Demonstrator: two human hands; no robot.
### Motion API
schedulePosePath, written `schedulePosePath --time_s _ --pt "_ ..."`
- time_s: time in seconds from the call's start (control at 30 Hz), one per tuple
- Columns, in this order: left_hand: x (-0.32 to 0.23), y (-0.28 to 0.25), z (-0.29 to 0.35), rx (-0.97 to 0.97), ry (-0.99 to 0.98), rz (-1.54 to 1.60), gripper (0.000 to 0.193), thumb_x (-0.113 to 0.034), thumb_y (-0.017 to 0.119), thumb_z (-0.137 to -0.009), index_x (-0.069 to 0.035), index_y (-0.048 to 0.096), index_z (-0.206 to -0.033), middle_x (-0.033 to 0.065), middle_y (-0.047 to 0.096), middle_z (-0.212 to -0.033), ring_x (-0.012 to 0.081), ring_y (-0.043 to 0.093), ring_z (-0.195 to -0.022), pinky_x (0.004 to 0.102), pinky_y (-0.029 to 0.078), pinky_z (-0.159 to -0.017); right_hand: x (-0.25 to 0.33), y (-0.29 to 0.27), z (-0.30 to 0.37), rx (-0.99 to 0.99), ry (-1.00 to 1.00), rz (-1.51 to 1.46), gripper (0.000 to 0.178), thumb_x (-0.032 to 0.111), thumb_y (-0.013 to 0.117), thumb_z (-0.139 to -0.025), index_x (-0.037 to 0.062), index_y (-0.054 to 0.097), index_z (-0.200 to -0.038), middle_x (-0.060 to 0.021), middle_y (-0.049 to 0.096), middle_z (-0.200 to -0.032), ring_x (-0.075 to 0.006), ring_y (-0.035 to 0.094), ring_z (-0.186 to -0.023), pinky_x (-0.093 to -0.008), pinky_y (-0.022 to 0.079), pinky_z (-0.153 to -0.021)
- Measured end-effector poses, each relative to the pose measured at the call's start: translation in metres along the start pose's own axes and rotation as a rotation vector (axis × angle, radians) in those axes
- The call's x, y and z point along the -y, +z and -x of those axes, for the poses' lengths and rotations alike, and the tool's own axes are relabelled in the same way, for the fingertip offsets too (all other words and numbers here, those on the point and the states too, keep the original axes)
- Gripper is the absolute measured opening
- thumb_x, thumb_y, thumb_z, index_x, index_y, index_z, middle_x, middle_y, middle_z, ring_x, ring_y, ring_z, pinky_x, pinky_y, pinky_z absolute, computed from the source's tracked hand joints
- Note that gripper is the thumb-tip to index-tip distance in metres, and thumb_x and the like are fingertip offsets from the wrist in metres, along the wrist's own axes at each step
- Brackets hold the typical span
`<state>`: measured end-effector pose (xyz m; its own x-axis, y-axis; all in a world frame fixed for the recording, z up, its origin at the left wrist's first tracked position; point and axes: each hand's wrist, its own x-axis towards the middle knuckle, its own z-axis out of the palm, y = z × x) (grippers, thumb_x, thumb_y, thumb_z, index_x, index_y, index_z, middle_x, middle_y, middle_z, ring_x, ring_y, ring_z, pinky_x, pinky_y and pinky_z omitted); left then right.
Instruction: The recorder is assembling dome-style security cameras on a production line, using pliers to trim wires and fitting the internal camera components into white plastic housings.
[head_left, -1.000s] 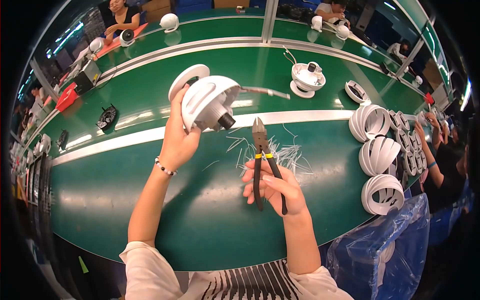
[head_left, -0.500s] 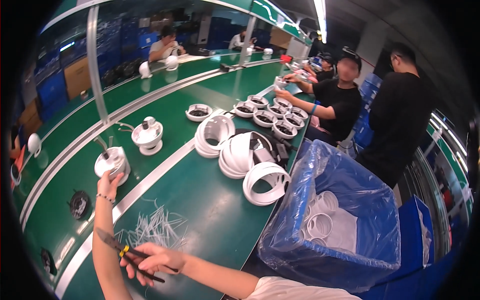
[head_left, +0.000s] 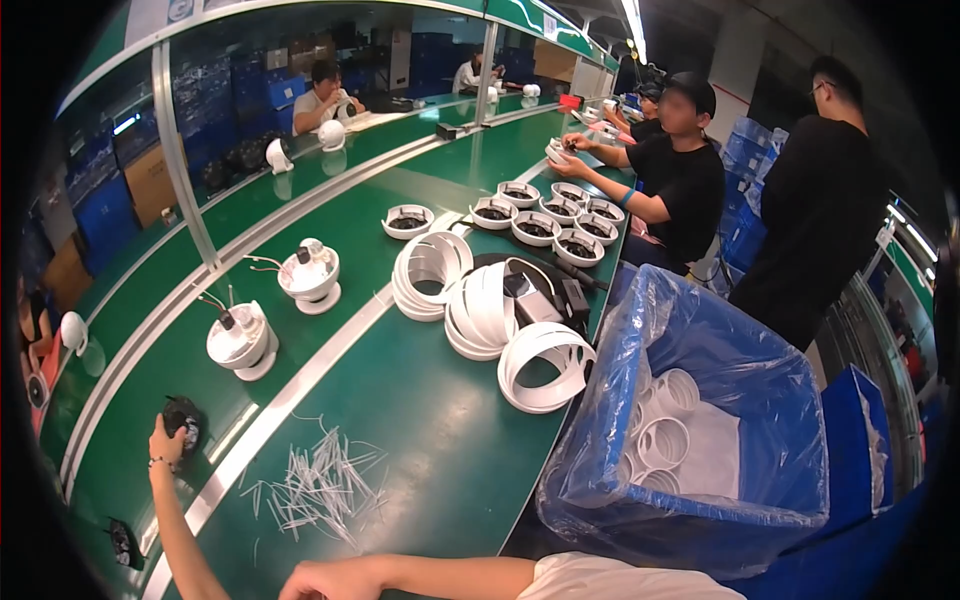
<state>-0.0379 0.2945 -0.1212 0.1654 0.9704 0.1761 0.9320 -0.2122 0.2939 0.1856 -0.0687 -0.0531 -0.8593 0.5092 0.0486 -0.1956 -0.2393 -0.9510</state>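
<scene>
Nearest, below the heap of cut white strips (head_left: 325, 485), the right hand (head_left: 335, 580) is cut off by the lower edge. Its fingers are hidden, so I cannot tell whether they are closed on anything; half a second ago they showed, holding black-handled pliers.

Left of the heap, the left hand (head_left: 167, 442) has its fingers part-curled at the near edge of a round black part (head_left: 184, 424) lying on the green bench (head_left: 440, 430). It seems to touch the part; whether it has gripped it I cannot tell. Earlier this hand was on a white housing (head_left: 240, 348), which now stands free beyond the heap and to its left, upright, wires rising from its top, just beside a second housing (head_left: 310, 278).

Right of the heap, past the bench edge, a blue bin (head_left: 775, 392) lined with clear plastic contains white rings (head_left: 664, 443) and a white sheet (head_left: 712, 455). Beyond the heap to the right sit curved white shells (head_left: 480, 318), then white cups (head_left: 538, 230) with black pieces inside.
</scene>
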Motion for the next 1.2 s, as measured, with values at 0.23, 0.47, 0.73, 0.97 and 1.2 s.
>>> schedulePosePath --time_s 0.23,0.47,0.73,0.97,1.2 --pt "-0.016 -0.024 0.022 -0.353 0.068 0.138 0.071 -0.014 0.066 -0.064 -0.010 0.031 -0.125 0.0172 0.058 -0.088 0.0330 0.057 -0.080 0.0393 0.046 -0.071 0.022 0.007 0.010 -0.024 -0.147 0.159 0.039 0.013 0.066 -0.066 -0.0019 0.054 -0.099 -0.0061 0.060 -0.079 -0.0103 0.056 -0.071 -0.0242 0.046 -0.064" --pt "-0.024 -0.042 0.132 0.086 -0.387 1.606 0.007 -0.013 0.055 -0.079 -0.009 0.050 -0.082 0.0030 0.058 -0.082 0.0142 0.058 -0.073 0.0250 0.049 -0.060 0.018 0.015 0.021 -0.231 -0.070 0.914 0.037 0.016 0.064 -0.055 -0.0030 0.056 -0.087 -0.0142 0.053 -0.067 -0.0269 0.052 -0.061 -0.0343 0.041 -0.055" --pt "-0.013 -0.057 0.224 -0.085 -0.208 1.643 0.055 0.004 0.048 -0.074 -0.003 0.026 -0.124 0.0112 0.048 -0.109 0.0210 0.054 -0.091 0.0310 0.049 -0.074 -0.035 0.045 0.009 -0.286 0.034 1.386 0.059 0.024 0.067 -0.057 -0.0029 0.047 -0.106 -0.0131 0.045 -0.110 -0.0279 0.035 -0.108 -0.0435 0.029 -0.091" --pt "-0.011 -0.077 0.251 -0.223 -0.246 1.537 0.072 0.005 0.048 -0.064 -0.011 0.022 -0.130 0.0081 0.044 -0.113 0.0195 0.049 -0.098 0.0309 0.046 -0.075 0.043 0.012 0.081 -1.419 -0.414 1.420 0.028 0.014 0.067 -0.063 0.0045 0.058 -0.088 -0.0081 0.059 -0.083 -0.0211 0.057 -0.076 -0.0301 0.045 -0.070" --pt "-0.036 -0.059 0.243 -0.317 -0.190 1.802 0.053 0.001 0.046 -0.068 -0.006 0.038 -0.121 0.0066 0.045 -0.114 0.0175 0.046 -0.100 0.0302 0.042 -0.083 0.037 -0.048 0.245 -2.333 0.486 1.363 0.051 0.048 0.056 -0.072 0.0000 0.058 -0.055 -0.0178 0.054 -0.053 -0.0318 0.055 -0.053 -0.0422 0.041 -0.054"
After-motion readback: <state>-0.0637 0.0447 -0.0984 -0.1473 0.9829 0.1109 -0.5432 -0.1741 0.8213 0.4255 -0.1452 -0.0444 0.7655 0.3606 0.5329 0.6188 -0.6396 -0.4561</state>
